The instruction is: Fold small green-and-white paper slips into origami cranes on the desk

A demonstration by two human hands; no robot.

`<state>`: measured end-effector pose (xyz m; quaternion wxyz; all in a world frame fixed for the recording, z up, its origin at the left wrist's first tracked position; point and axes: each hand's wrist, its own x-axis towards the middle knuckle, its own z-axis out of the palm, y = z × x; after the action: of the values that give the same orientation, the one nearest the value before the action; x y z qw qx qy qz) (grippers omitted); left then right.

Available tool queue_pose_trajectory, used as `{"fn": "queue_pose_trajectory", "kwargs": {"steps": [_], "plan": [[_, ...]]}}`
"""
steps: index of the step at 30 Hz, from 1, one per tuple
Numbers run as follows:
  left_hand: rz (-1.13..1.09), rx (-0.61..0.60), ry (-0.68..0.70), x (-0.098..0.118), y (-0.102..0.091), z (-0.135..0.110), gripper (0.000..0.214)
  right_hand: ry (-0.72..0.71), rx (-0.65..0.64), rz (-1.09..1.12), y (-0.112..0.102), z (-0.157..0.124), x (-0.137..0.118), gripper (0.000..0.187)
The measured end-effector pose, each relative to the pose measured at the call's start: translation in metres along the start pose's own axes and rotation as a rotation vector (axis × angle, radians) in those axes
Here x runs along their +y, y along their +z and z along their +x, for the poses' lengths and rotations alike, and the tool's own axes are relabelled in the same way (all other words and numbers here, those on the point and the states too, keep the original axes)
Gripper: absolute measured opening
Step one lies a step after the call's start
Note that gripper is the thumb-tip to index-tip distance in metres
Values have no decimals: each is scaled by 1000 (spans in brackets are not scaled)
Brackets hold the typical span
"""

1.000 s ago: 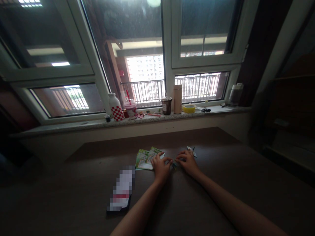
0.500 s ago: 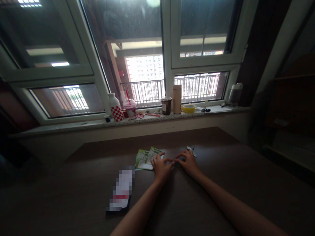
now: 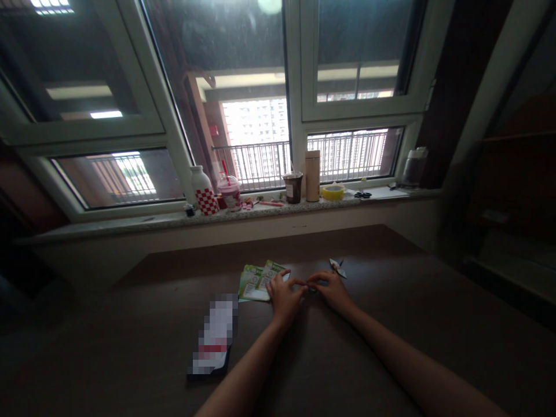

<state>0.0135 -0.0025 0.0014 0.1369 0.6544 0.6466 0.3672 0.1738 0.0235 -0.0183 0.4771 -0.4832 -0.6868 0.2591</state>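
Note:
My left hand [image 3: 286, 293] and my right hand [image 3: 332, 289] meet fingertip to fingertip over the brown table [image 3: 369, 370]. Both have thumb and forefinger closed around something small and dark, mostly hidden by the fingers, whose kind I cannot make out. Several green-and-white printed cards or packets [image 3: 256, 281] lie overlapped beside my left hand, whose outer fingers rest at their right edge. Just beyond my right hand lies a small folded piece [image 3: 337, 267], pale with dark parts, apart from the fingers.
A phone-like object [image 3: 215, 333], its face blurred out, lies left of my left forearm. Along the windowsill [image 3: 160, 223] stand a checkered bottle [image 3: 205, 191], a pink drink cup [image 3: 230, 194], a dark drink cup [image 3: 293, 188], a tan flask [image 3: 313, 175], yellow tape [image 3: 333, 193] and black scissors [image 3: 363, 195].
My right hand has shifted slightly left and down, its fingers drawn closer to my left fingertips. More of the small folded piece behind it now shows. The left hand has stayed put.

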Motion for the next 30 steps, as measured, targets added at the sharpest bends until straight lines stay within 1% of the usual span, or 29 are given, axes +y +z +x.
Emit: {"fn": "queue_pose_trajectory", "kwargs": {"steps": [5, 14, 19, 24, 30], "plan": [[-1, 4, 4, 0, 0, 0, 9, 6, -15, 10, 0, 0, 1, 16], [0, 11, 14, -2, 1, 0, 10, 7, -8, -13, 0, -2, -4, 15], [-7, -1, 9, -2, 1, 0, 9, -6, -7, -19, 1, -2, 0, 17], [-16, -13, 7, 0, 1, 0, 8, -31, 21, -48, 2, -1, 5, 15], [-27, -24, 17, 3, 0, -1, 7, -46, 73, -93, 1, -3, -4, 10]]}}
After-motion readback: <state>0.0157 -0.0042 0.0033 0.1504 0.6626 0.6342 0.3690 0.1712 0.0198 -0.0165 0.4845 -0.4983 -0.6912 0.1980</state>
